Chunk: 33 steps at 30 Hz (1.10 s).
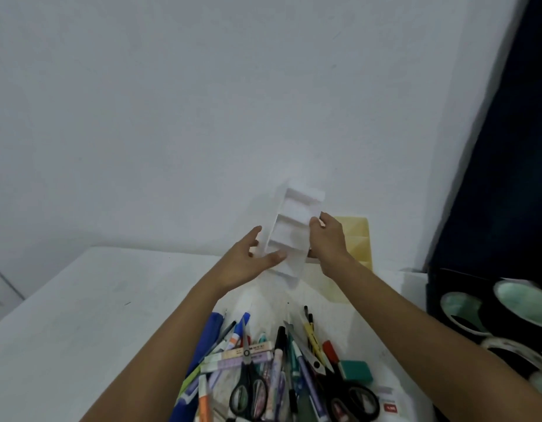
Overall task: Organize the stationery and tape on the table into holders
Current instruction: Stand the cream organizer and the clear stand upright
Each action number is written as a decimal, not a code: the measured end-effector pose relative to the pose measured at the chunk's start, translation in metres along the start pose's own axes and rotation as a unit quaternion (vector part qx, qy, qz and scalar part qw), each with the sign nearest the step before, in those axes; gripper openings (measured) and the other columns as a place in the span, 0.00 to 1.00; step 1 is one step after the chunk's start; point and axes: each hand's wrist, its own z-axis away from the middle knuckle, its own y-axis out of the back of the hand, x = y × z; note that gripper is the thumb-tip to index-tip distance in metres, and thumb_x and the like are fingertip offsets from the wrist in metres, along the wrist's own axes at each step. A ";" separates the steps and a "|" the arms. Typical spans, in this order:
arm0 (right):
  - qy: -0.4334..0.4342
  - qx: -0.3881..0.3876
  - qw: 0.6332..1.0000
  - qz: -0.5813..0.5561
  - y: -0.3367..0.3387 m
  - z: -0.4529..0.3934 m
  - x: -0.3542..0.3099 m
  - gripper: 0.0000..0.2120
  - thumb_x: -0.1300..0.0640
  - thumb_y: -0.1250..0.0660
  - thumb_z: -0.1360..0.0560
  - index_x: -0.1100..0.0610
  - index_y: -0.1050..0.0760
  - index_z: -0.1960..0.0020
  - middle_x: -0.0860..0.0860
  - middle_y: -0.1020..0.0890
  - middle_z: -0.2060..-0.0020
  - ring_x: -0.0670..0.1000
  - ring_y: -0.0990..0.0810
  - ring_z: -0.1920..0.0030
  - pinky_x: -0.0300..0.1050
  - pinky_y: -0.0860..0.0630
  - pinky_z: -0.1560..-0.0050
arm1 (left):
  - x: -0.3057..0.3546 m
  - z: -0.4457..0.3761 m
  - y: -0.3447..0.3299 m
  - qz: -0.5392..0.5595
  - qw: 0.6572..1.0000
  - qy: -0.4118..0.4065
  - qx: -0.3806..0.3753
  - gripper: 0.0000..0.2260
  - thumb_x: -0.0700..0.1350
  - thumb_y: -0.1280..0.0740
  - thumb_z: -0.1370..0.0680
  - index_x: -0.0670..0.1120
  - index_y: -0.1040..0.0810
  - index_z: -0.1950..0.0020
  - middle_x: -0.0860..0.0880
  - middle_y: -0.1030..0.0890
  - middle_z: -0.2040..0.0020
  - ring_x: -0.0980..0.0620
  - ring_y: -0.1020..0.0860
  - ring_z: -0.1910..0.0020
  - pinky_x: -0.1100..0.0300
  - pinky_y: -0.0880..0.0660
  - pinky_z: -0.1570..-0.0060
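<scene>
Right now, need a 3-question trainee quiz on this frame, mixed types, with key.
1. True or false: both hands are on the white holder.
2. Which holder stands behind the right hand? A) blue B) yellow C) black
3. Fill in: the scissors lie in the pile of pens, nearer the person than the ____ holder.

Key: 1 true: the left hand touches the white holder's near end, the right hand grips its side. 2 B, the yellow holder. 3 white.
</scene>
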 end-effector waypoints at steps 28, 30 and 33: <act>0.168 -0.083 0.952 0.241 0.001 -0.003 0.021 0.17 0.67 0.44 0.23 0.58 0.23 0.39 0.55 0.17 0.48 0.53 0.21 0.51 0.33 0.32 0.56 | 0.023 -0.064 0.017 0.000 0.986 -0.111 0.123 0.38 0.38 0.28 0.31 0.50 0.39 0.24 0.51 0.37 0.26 0.49 0.26 0.35 0.57 0.24 0.43; 0.171 -0.059 0.959 0.217 -0.005 -0.004 0.028 0.17 0.69 0.44 0.23 0.59 0.23 0.39 0.53 0.18 0.53 0.50 0.24 0.56 0.32 0.32 0.60 | 0.016 -0.069 0.008 -0.019 0.981 -0.090 0.173 0.34 0.43 0.29 0.28 0.49 0.40 0.24 0.49 0.35 0.27 0.49 0.23 0.38 0.58 0.26 0.46; 0.169 -0.038 0.966 0.192 -0.016 -0.005 0.038 0.17 0.69 0.45 0.22 0.59 0.24 0.39 0.50 0.21 0.56 0.46 0.25 0.59 0.32 0.26 0.61 | 0.001 -0.074 -0.003 -0.036 0.978 -0.046 0.198 0.24 0.51 0.31 0.26 0.46 0.28 0.32 0.46 0.23 0.37 0.48 0.21 0.44 0.51 0.23 0.43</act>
